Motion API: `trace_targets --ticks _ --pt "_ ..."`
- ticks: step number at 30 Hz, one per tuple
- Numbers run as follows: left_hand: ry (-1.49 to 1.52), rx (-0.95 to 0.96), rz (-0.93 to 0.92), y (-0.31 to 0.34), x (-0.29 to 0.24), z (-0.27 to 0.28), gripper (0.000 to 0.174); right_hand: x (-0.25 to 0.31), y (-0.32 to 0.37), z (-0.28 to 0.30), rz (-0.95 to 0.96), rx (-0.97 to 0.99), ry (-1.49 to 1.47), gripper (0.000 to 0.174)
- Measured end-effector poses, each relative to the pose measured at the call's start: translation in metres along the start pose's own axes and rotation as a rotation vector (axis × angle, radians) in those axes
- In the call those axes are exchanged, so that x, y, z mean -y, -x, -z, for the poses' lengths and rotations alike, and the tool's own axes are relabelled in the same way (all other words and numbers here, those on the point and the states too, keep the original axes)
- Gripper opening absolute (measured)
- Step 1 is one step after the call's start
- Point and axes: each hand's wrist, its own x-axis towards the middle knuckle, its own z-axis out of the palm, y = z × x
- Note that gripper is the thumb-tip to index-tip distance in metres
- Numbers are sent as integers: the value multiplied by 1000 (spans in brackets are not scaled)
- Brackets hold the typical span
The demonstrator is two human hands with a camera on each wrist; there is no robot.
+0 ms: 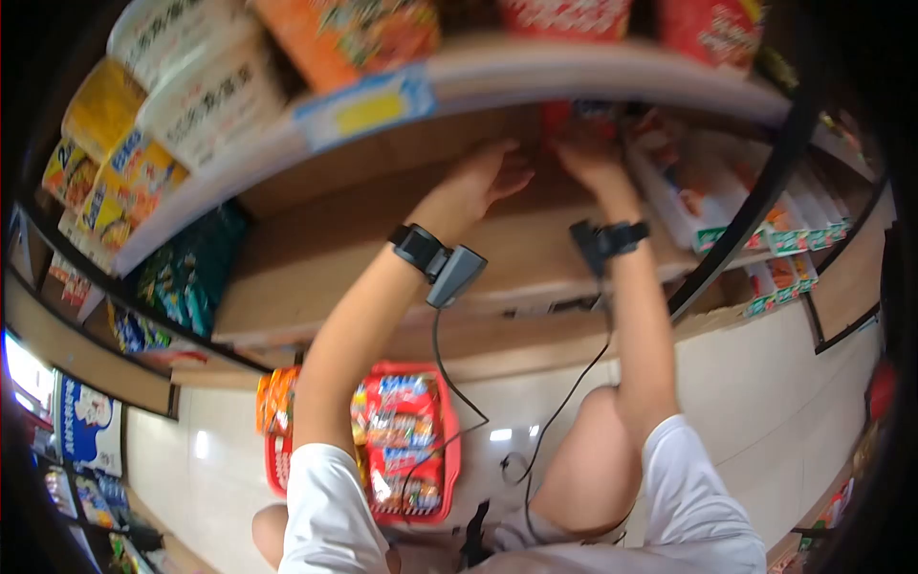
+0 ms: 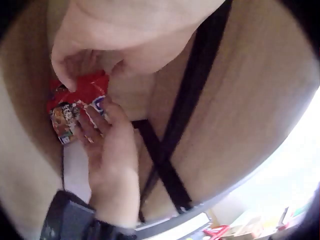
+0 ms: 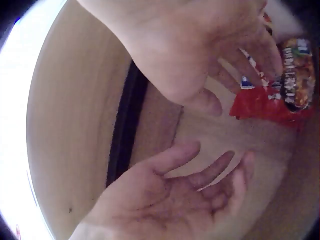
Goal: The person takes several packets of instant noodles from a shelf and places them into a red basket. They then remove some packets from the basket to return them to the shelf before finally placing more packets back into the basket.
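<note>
A red packet of instant noodles [image 3: 260, 105] stands at the back of the lower shelf, beside the white trays. The right hand [image 1: 588, 158] lies against its printed front with fingers extended, as the left wrist view shows; the packet is partly covered by those fingers [image 2: 87, 122]. To the left of it, my left hand [image 1: 488, 177] is held over the shelf board [image 1: 382, 230], palm turned inward and fingers loosely bent. Nothing lies between its fingers and thumb in the right wrist view. Each wrist wears a black strap with a small camera.
Below on the floor stands a red basket [image 1: 451, 450] holding several red noodle packets [image 1: 402, 402]. White trays of packaged snacks [image 1: 688, 191] line the shelf's right side; teal bags [image 1: 186, 273] sit at left. An upper shelf edge [image 1: 507, 69] with noodle tubs overhangs both hands.
</note>
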Motion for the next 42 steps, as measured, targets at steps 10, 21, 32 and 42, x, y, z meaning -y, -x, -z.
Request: trace_targets --ticks 10,21,32,42 --pt "183 160 305 245 34 100 22 247 -12 124 -115 1021 -544 31" --pt "-278 -270 448 335 147 238 48 345 158 36 -398 1517 -803 39" --pt "-132 -257 584 328 201 254 33 375 214 1 -969 1453 -925 68" --pt "-52 -362 586 319 212 259 25 370 222 -13 -1098 1447 -969 46"
